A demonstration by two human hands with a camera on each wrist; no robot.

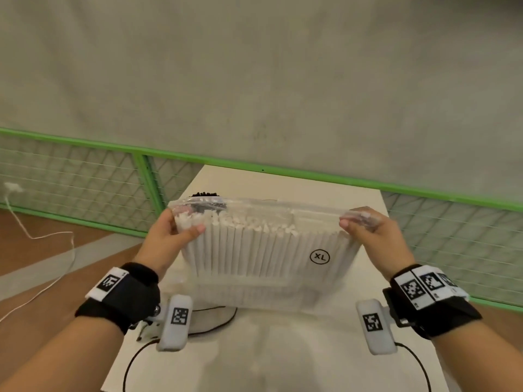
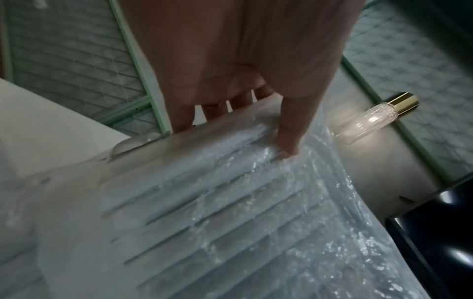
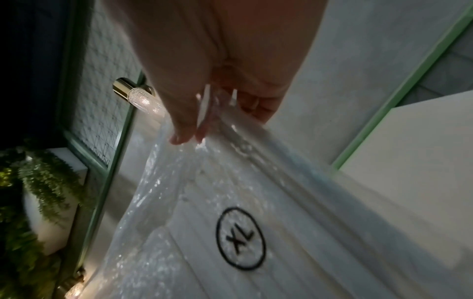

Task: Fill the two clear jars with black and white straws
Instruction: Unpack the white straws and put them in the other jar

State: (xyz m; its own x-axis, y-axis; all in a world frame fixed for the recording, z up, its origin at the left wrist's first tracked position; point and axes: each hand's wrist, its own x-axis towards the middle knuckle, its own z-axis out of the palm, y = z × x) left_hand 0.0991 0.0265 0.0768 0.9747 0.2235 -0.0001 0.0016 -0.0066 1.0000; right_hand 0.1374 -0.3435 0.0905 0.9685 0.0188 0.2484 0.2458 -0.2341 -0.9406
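I hold a clear zip bag (image 1: 268,250) of white straws (image 1: 249,250) upright over the white table (image 1: 283,349), its "XL" mark (image 1: 320,257) at about four o'clock on the bag's face. My left hand (image 1: 172,236) grasps the top corner at nine o'clock, thumb across the straws; my right hand (image 1: 370,230) pinches the plastic at the top corner at three o'clock. At eleven o'clock, behind the bag's top edge, black straws (image 1: 204,194) poke up; whatever holds them is hidden. Green-framed mesh fencing (image 1: 85,176) runs behind the table.
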